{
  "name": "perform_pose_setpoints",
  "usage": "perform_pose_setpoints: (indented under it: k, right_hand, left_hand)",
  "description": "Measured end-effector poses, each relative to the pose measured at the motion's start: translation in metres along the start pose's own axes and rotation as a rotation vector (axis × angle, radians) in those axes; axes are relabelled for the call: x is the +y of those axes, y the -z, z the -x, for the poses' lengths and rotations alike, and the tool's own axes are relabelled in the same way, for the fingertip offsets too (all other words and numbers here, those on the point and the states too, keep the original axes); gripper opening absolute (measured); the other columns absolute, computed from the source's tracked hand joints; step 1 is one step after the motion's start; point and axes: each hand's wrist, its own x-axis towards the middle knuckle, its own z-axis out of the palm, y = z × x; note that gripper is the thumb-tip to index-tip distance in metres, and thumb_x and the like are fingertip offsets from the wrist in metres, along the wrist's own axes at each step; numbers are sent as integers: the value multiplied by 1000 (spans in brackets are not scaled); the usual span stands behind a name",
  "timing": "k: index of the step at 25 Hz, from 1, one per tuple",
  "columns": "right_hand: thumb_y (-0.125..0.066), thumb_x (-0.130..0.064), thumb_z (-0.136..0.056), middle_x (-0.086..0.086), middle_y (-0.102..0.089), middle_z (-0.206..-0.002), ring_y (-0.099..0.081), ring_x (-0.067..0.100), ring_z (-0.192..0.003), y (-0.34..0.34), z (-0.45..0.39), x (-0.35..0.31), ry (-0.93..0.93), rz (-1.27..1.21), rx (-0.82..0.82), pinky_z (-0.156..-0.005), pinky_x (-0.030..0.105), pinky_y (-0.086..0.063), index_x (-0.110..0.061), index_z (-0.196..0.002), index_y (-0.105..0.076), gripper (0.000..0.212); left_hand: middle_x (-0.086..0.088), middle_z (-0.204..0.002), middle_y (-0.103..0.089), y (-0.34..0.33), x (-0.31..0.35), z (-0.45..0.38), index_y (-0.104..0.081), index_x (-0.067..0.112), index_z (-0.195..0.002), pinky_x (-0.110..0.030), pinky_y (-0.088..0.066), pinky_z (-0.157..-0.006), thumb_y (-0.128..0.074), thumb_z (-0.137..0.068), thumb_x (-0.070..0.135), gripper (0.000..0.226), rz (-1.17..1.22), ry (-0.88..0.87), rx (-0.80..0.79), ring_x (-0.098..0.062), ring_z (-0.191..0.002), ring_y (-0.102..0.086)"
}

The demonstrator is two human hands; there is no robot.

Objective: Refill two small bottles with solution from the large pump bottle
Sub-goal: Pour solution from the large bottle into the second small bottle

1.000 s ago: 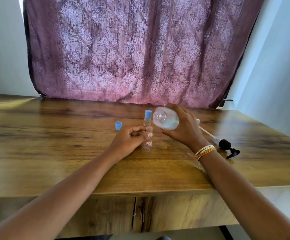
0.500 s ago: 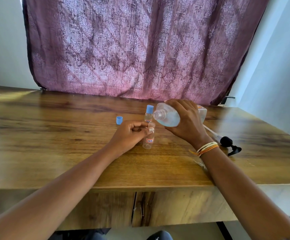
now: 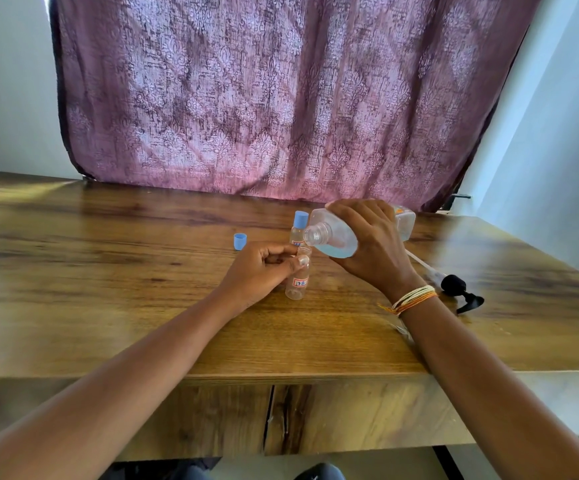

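Note:
My right hand (image 3: 372, 245) grips the large clear bottle (image 3: 333, 235), tipped on its side with its open neck pointing left, just above the mouth of an uncapped small bottle (image 3: 298, 280). That small bottle stands upright on the table with a red-edged label, and my left hand (image 3: 263, 271) pinches it near the neck. Pale liquid lies in the large bottle's lower side. A second small bottle (image 3: 297, 230) with a blue cap stands just behind. The black pump head (image 3: 461, 291) with its tube lies on the table to the right.
A loose blue cap (image 3: 239, 241) sits on the wooden table (image 3: 108, 289) left of the bottles. A purple patterned curtain (image 3: 281, 98) hangs behind the table. White walls stand on both sides. The table's front edge is near my forearms.
The camera view shifted a little. The large bottle's neck has come down slightly closer to the small bottle's mouth. My left hand keeps its hold.

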Motion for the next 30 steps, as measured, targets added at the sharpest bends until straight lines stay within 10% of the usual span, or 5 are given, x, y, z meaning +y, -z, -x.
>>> perform_pose_setpoints:
  k: [30]
  right_hand:
    - [-73, -37, -79, -1, -67, -113, -62, 22, -105, -3, 1, 4, 52, 58, 86, -87, 46, -43, -21, -116, -58, 42]
  left_hand:
    - [13, -80, -77, 2, 0, 0, -72, 37, -86, -20, -59, -73, -70, -85, 19, 18, -42, -25, -8, -4, -80, -72]
